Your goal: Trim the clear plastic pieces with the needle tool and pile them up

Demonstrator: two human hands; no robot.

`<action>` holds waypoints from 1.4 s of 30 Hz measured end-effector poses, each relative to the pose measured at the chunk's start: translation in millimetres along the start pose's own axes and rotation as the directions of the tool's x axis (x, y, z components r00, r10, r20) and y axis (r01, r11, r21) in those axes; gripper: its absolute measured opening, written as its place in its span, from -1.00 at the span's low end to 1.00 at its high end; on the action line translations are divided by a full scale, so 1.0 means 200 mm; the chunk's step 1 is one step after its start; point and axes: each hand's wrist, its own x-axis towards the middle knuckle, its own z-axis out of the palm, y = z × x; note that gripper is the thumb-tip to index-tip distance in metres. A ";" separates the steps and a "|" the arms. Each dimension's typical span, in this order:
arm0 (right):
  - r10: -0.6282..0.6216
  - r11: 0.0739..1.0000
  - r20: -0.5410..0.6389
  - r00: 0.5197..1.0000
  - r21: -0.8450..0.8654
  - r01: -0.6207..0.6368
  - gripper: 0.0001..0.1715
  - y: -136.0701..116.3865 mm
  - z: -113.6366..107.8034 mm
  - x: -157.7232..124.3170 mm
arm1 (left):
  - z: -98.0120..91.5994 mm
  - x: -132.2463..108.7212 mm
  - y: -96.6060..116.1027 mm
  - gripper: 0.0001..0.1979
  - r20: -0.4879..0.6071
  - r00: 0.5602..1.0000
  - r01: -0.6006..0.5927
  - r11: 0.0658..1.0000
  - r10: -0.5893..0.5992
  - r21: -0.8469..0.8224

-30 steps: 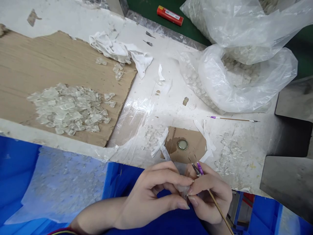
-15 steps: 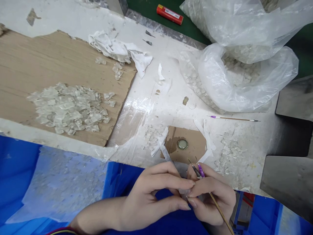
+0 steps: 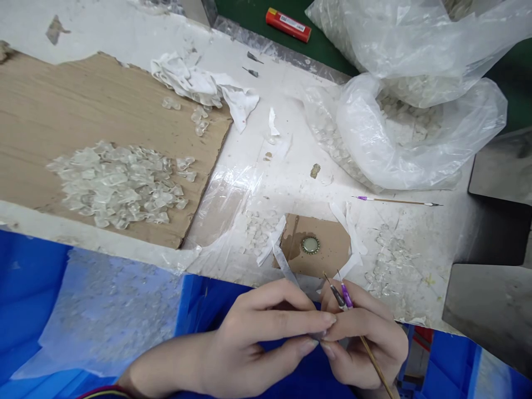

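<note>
Hands just edged right, low over blue crate [image 3: 199,305]; left hand [image 3: 257,332] fingertips pinched narrow on something too small to tell; right hand [image 3: 366,349] curled around bamboo pick [image 3: 374,360], purple collar [image 3: 344,293] up; both hands close, nearly touching; beyond, worktop [image 3: 291,183] carrying plastic bags [image 3: 415,144], cardboard sheet [image 3: 62,111], clear flakes [image 3: 116,185]; metal cap [image 3: 310,244] just ahead on cardboard scrap [image 3: 328,249].
</note>
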 end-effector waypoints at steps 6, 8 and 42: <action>-0.031 0.998 0.017 0.999 -0.059 0.032 -0.90 0.00 0.00 0.00 | 0.00 0.00 0.00 -0.47 0.005 1.000 -0.029 1.000 0.029 -0.001; -0.039 0.996 0.028 0.999 -0.081 0.041 -0.90 -0.01 -0.01 0.00 | 0.00 0.00 0.00 -0.48 -0.002 0.999 -0.042 0.999 0.042 0.002; 0.208 0.969 -0.088 0.974 0.152 -0.193 -0.70 -0.02 0.06 0.00 | 0.04 0.01 -0.01 -0.84 -0.066 0.997 -0.040 0.996 0.045 0.073</action>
